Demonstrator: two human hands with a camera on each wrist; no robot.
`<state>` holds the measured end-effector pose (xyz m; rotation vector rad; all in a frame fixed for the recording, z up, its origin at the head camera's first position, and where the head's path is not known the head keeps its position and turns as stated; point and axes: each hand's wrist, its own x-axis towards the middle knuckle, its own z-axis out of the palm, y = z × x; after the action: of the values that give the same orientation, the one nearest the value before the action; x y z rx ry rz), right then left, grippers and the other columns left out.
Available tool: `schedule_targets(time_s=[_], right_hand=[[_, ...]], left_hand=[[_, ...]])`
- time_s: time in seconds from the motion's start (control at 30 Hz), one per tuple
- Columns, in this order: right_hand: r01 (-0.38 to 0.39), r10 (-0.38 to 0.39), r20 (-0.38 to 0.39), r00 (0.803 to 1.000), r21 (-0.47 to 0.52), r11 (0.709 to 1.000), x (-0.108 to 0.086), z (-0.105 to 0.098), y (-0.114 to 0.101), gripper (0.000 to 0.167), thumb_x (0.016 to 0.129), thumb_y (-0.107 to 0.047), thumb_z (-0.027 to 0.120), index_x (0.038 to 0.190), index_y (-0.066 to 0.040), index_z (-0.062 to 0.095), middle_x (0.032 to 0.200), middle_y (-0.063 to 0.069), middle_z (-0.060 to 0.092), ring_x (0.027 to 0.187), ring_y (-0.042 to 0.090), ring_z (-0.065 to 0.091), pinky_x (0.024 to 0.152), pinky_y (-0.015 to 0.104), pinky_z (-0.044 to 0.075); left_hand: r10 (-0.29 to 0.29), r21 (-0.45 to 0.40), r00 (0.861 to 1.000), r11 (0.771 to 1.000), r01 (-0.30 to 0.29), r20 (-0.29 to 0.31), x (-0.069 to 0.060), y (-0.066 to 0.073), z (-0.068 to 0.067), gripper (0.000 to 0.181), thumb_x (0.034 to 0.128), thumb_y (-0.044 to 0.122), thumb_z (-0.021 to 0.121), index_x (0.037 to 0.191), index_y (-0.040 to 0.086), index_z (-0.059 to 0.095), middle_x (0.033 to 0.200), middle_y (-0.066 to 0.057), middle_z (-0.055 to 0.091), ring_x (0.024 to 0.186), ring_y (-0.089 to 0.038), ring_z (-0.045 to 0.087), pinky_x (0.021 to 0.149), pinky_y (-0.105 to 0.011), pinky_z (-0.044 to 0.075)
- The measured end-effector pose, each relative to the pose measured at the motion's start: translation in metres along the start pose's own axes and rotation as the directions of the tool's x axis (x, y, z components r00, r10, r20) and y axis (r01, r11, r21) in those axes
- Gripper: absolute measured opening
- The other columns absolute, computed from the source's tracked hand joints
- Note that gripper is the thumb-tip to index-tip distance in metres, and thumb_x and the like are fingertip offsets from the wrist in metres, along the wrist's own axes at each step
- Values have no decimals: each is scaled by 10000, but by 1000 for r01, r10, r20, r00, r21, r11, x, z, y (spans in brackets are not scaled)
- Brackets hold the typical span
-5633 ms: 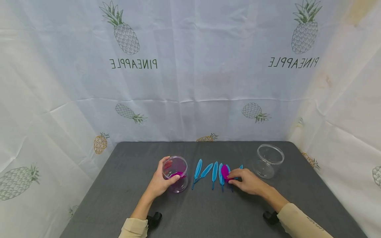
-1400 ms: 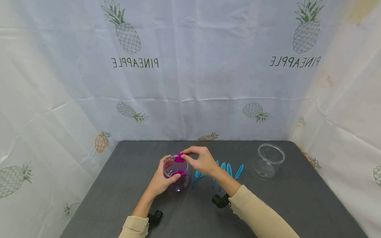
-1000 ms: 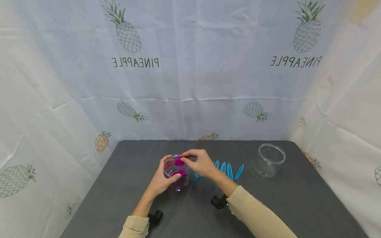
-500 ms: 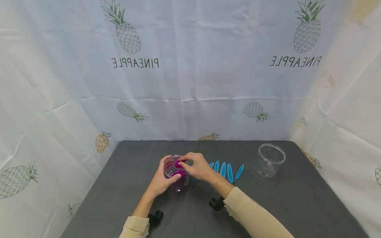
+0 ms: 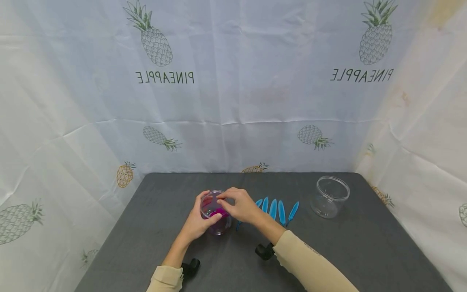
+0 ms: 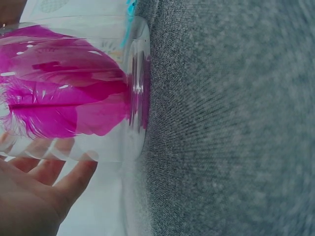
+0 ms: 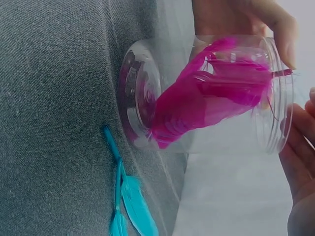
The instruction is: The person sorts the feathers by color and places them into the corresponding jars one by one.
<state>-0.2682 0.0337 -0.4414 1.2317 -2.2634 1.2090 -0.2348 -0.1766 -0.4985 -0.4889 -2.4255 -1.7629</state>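
My left hand (image 5: pixel 197 223) grips a clear plastic jar (image 5: pixel 223 229) standing upright on the table, thumb near its rim. Inside are several magenta feathers (image 7: pixel 206 98), leaning against the wall; one quill pokes out at the mouth. Over that mouth is my right hand (image 5: pixel 240 207), its thumb and index fingertips slightly apart. The right wrist view shows nothing pinched between those fingers (image 7: pixel 298 142), which are by the rim. Several blue feathers (image 5: pixel 273 209) lie in a row right of the jar, partly hidden by my right forearm.
A second clear jar (image 5: pixel 330 198) stands at the right rear of the dark grey table (image 5: pixel 168 190). Pineapple-printed white cloth (image 5: pixel 233 101) hangs behind and at both sides. A black wrist mount (image 5: pixel 264 252) sits under my right wrist.
My right hand took a magenta feather from among the blue ones, carried it left to the jar, lowered it in and let go. My left hand has kept its grip on the jar.
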Motion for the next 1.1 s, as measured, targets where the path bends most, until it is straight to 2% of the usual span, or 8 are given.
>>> schedule_targets(time_s=[0.2,0.33,0.67,0.83,1.1], right_hand=[[-6,6,-8,1000,-19,1000,-4,-10,-2,144,951,-108,726,1070,-40,772,1021,50,755,973,188,691,851,371,600],[-15,15,-5,1000,-24,1000,-9,-23,-2,154,959,-104,716,1087,-33,763,1044,51,748,1007,204,686,874,405,592],[-78,76,-22,997,-149,986,-25,-57,-15,227,945,-159,738,1156,-76,747,1116,22,729,1064,199,666,889,420,573],[-102,98,-30,995,-170,980,-34,-70,-21,266,941,-193,748,1187,-91,734,1161,4,715,1099,194,657,884,423,573],[-194,184,-69,980,-176,965,-52,-90,-21,307,961,-220,726,1245,-104,710,1226,34,695,1133,240,652,916,480,555]], left_hand=[[-10,6,1000,1000,10,-7,-1,1,1,847,890,269,791,1546,152,268,1504,-185,454,1399,-406,426,1101,-633,379],[-2,-6,1000,1000,2,-4,0,1,1,849,887,257,792,1541,131,266,1505,-194,444,1414,-406,408,1130,-614,351],[13,6,1000,1000,-13,-13,2,-1,1,830,879,216,797,1529,111,292,1482,-196,464,1408,-416,412,1133,-614,344],[13,15,1000,1000,-13,-19,2,0,0,835,872,215,803,1527,101,298,1477,-197,472,1402,-405,421,1133,-597,354],[7,37,1000,999,-7,-10,0,3,0,867,864,260,811,1540,116,287,1493,-205,453,1402,-391,428,1148,-571,347]])
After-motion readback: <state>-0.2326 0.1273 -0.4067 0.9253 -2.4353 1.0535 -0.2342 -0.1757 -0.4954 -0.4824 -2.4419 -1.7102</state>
